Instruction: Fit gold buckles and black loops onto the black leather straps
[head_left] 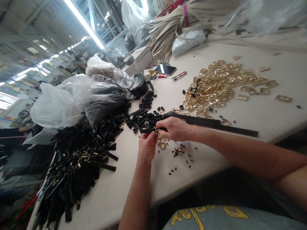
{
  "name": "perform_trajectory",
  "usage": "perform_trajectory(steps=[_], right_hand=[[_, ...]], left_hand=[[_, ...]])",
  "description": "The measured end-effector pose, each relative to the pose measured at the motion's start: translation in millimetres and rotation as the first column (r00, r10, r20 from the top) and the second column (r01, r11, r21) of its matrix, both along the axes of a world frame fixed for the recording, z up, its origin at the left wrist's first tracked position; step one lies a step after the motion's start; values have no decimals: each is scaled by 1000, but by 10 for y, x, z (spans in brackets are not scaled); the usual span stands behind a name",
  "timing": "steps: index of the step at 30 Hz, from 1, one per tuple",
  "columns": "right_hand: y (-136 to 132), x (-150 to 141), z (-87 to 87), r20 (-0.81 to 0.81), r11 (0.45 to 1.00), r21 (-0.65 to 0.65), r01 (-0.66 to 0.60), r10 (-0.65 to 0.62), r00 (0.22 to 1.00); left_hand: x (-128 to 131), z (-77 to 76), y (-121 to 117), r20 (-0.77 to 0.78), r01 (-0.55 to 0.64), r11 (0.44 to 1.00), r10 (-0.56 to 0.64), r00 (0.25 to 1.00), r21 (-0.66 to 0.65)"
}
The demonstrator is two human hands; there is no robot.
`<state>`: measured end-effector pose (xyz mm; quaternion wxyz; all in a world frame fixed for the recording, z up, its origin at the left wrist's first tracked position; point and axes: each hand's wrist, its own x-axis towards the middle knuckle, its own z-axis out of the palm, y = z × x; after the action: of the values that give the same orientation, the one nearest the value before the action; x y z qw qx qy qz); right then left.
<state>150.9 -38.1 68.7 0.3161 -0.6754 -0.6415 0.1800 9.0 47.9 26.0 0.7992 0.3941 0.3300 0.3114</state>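
Note:
Between my two hands is a short black strap (146,130) with a small gold buckle on it, partly covered by my fingers. My left hand (147,145) pinches the strap from below, thumb on top. My right hand (176,128) is closed at the buckle and the strap's other end; its fingertips are partly hidden. Loose gold buckles (163,145) lie on the table just under my hands. Black strap loops (144,116) are heaped right behind them. Longer black straps (237,129) lie beyond my right wrist.
A large pile of gold buckles (216,84) spreads at the back right. Finished-looking black straps with buckles (79,166) are heaped at the left edge. Behind stand plastic bags (59,99), a dark mug (139,85), a phone (165,69) and thread snips (179,75).

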Motion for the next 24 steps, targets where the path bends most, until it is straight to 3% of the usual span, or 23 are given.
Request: perform_trajectory(steps=[9,24], right_hand=[[27,62,-70,-86,997,24,-78,80,993],[43,50,-129,-15,997,72,-12,13,1000]], left_hand=[[-26,51,-16,18,18,1000,-18,1000,7],[-89,52,-17,-22,43,996,-41,999,74]])
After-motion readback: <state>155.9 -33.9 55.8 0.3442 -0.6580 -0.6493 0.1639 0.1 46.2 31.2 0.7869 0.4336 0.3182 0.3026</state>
